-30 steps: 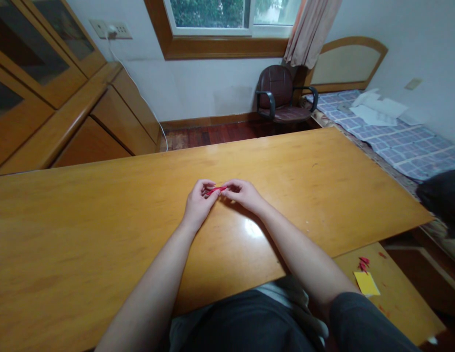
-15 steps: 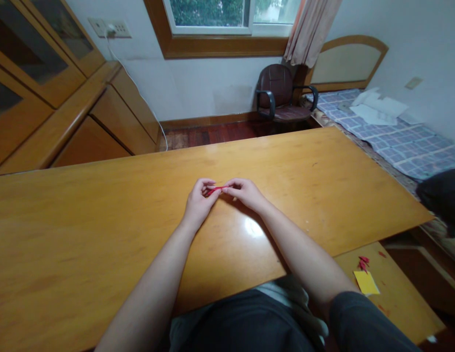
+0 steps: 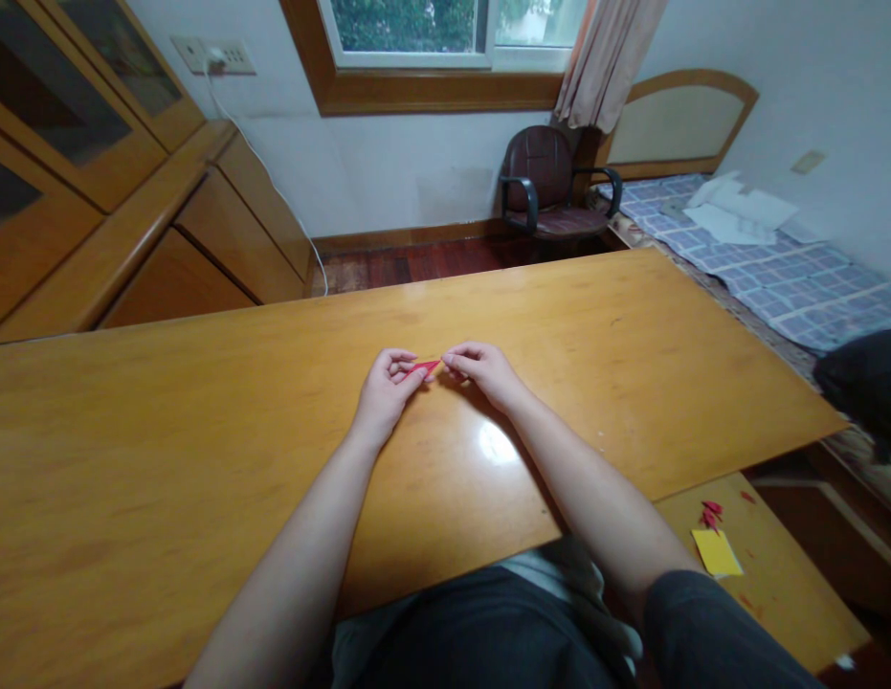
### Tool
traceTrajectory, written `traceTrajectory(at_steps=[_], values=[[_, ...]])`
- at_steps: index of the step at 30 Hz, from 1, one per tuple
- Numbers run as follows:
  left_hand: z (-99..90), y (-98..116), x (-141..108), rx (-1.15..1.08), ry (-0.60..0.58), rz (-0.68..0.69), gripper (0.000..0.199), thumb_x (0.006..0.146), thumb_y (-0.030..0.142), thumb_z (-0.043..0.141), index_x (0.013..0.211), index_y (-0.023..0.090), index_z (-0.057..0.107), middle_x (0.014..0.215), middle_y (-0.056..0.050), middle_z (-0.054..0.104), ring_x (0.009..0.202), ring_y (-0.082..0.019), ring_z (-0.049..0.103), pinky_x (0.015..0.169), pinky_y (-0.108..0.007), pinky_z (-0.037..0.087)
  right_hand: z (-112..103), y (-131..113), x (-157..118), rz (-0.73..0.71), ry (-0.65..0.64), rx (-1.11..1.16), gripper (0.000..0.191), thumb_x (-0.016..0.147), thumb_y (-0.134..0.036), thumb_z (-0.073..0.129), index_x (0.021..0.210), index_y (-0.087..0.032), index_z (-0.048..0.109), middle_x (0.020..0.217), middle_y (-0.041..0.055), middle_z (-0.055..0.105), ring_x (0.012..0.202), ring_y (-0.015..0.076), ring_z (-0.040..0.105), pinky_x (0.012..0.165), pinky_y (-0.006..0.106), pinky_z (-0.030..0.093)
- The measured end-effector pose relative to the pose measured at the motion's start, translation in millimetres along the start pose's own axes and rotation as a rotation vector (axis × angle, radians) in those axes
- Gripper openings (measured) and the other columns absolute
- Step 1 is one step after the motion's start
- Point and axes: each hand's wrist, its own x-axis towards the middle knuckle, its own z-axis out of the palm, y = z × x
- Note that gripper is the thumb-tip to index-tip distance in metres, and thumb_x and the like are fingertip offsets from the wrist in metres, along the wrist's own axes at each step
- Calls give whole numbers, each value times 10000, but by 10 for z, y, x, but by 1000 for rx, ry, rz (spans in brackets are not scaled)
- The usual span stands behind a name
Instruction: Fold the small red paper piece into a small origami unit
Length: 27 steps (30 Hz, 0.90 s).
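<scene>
A small folded red piece (image 3: 426, 366), seemingly paper, is between my hands above the wooden table (image 3: 273, 383). My left hand (image 3: 389, 388) pinches its left part between thumb and fingers. At its right tip, the thumb and fingertips of my right hand (image 3: 484, 371) are pressed together on the red piece. An orange-yellow sliver shows beside the red near the right fingertips; whether it is part of the piece I cannot tell.
On a lower surface (image 3: 782, 584) at the right lie a yellow paper square (image 3: 718, 553) and small red folded pieces (image 3: 711, 515). Beyond the table stand a brown chair (image 3: 542, 177), a bed (image 3: 796, 258) and, at left, a wooden cabinet (image 3: 222, 225).
My hands have moved slightly apart, the right one a little up and right. More of the red piece shows, now as a pointed shape between them.
</scene>
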Motion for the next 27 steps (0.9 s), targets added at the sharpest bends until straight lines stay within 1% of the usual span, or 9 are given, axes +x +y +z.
traceTrajectory(at_steps=[4,8,11,13,17,20,23,25,27], values=[[-6,-11,11,-4,7,-7,371,703,308,776,954,188,530,784,6,682,737,-158,719,741,-290,539,4,-3,-7,-18,10,3,332,707,-453,750,793,-142,674,652,-9,621,587,92,504,578,229,381],[-1,-16,20,20,-7,-3,380,703,316,781,959,185,533,786,10,674,754,-158,720,773,-300,544,23,12,-24,-24,-31,-134,337,724,-441,735,882,-145,698,700,2,648,625,105,525,588,228,391],[4,-10,13,46,-33,3,382,701,328,790,950,183,539,777,13,671,778,-165,722,806,-320,551,34,29,-30,-41,-61,-227,324,759,-449,702,854,-139,702,759,26,682,644,108,531,596,230,397],[6,-3,5,42,-39,-2,383,701,336,794,946,182,544,784,8,678,784,-169,724,816,-331,554,35,32,-29,-58,-73,-246,321,778,-455,682,825,-138,703,762,31,686,647,108,524,598,228,394],[4,10,-7,24,-34,-7,371,713,351,788,948,180,557,832,-19,702,798,-173,726,816,-328,556,29,9,-29,-37,-61,-195,316,758,-449,694,802,-136,699,713,18,658,628,105,505,587,228,379],[-3,28,-13,12,-29,9,342,748,381,754,950,175,570,856,-32,707,765,-170,718,772,-321,561,26,-11,-34,-9,-24,-138,310,730,-439,715,784,-136,689,669,0,624,607,101,495,577,229,369],[-14,41,-20,-8,-39,11,326,781,405,717,957,173,570,838,-33,705,735,-170,706,737,-322,562,24,-17,-37,-4,-3,-108,297,721,-428,720,764,-137,678,634,-14,597,587,97,481,568,229,357],[-18,34,-23,8,-51,13,341,766,398,732,968,178,568,832,-29,700,743,-171,702,744,-325,562,25,-21,-38,-6,-3,-97,287,715,-419,724,751,-139,673,620,-20,587,580,95,473,566,229,349],[-16,10,-22,52,-57,34,379,721,371,774,981,183,573,863,-31,699,793,-174,702,792,-333,561,29,-29,-41,-12,-14,-90,284,712,-417,727,741,-141,670,625,-18,592,581,94,471,571,232,349]])
